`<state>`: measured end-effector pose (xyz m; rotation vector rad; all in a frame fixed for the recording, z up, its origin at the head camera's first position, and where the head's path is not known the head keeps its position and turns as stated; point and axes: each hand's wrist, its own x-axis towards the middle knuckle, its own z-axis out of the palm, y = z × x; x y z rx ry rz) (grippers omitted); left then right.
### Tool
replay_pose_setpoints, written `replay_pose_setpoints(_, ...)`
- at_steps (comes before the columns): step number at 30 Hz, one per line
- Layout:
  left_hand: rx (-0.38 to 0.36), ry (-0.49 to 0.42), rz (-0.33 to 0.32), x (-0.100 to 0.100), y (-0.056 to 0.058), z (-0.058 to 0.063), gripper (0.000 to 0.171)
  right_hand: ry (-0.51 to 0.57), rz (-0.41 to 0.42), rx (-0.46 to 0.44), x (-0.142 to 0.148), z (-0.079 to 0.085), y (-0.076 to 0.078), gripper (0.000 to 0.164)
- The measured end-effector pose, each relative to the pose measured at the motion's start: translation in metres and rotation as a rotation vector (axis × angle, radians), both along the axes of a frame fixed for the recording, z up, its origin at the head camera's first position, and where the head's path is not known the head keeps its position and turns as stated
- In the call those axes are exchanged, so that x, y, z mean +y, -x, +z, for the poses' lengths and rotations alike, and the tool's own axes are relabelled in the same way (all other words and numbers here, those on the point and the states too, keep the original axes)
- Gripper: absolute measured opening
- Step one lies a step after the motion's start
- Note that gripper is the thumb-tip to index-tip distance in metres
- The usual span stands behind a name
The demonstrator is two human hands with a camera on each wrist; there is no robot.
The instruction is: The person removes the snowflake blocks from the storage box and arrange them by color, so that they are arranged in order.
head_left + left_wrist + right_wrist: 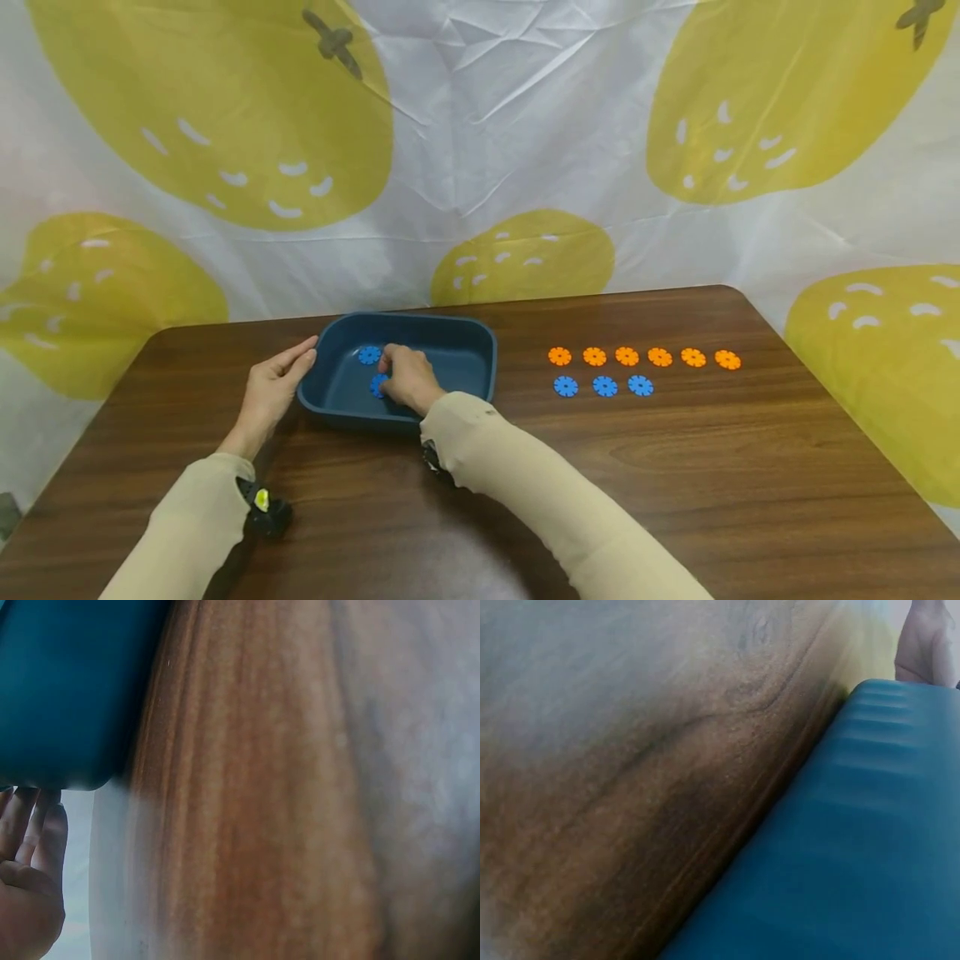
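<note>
A dark blue tray (480, 354) stands on the brown table (675, 467). My right hand (407, 377) reaches into the tray, its fingers curled over a blue toothed disc (377, 386) on the tray floor. Just behind it lies a second blue disc (369, 355). Straight fingers of my left hand (279, 383) rest against the tray's left outer wall. In the left wrist view the fingers (31, 825) touch the tray (67, 682). The right wrist view is filled by the tray's wall (840, 862) and blurred table wood (630, 765).
To the right of the tray, several orange discs (643, 357) lie in a row. Three blue discs (604, 386) form a row in front of them. A white cloth with yellow fruit print (480, 150) hangs behind the table.
</note>
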<state>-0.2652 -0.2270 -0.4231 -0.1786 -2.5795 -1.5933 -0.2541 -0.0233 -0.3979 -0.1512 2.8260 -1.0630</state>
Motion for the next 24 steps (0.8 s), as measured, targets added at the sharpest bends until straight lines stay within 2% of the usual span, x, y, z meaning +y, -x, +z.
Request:
replay_pose_setpoints(6, -0.004, 0.008, 0.003, 0.000, 0.000, 0.001, 0.049, 0.152, -0.028, -0.018, 0.006, 0.005, -0.002, 0.013)
replay_pose_setpoints(15, 0.002, 0.010, -0.009, 0.001, 0.000, 0.001, 0.050, 0.326, 0.025, 0.008, 0.030, 0.020, -0.011, 0.012)
replay_pose_setpoints(20, -0.006, 0.036, -0.011, 0.000, -0.001, 0.002, 0.052, 0.385, 0.030, 0.028, 0.047, 0.031, -0.017, 0.013)
replay_pose_setpoints(24, 0.006, 0.020, -0.012, 0.000, -0.001, 0.002, 0.051, 0.416, 0.028, 0.042, 0.062, 0.038, -0.021, 0.014)
